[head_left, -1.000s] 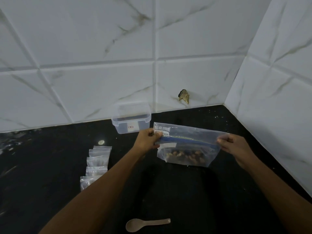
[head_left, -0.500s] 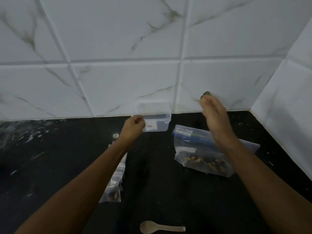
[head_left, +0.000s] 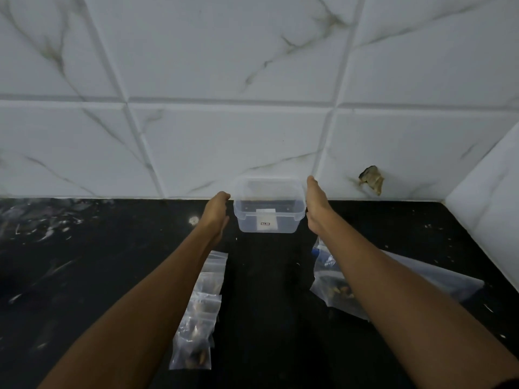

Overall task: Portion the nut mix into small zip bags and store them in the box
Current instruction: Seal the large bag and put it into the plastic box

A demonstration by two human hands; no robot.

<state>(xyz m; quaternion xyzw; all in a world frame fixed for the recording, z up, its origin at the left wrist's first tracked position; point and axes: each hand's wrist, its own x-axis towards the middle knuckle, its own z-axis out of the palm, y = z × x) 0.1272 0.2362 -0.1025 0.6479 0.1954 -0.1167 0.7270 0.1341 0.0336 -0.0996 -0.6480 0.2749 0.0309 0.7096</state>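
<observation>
A clear plastic box point(head_left: 269, 217) with a white label stands on the black counter against the tiled wall, with no lid on it. My left hand point(head_left: 216, 213) is at its left side, fingers curled onto the rim. My right hand point(head_left: 316, 206) presses flat against its right wall. A row of small zip bags point(head_left: 200, 310) with nuts inside lies under and beside my left forearm. The large zip bag of nut mix point(head_left: 335, 289) lies flat to the right, partly hidden by my right forearm.
The black counter point(head_left: 84, 276) runs to the left and toward me. White marble-look tiles form the back wall and meet a side wall point(head_left: 488, 209) at the right corner. A chipped hole point(head_left: 372, 179) marks the back wall, right of the box.
I let go of the large nut bag, which now lies on the counter. Both hands moved forward to the box, the left first and then the right. The view has tilted up, and the spoon is out of frame.
</observation>
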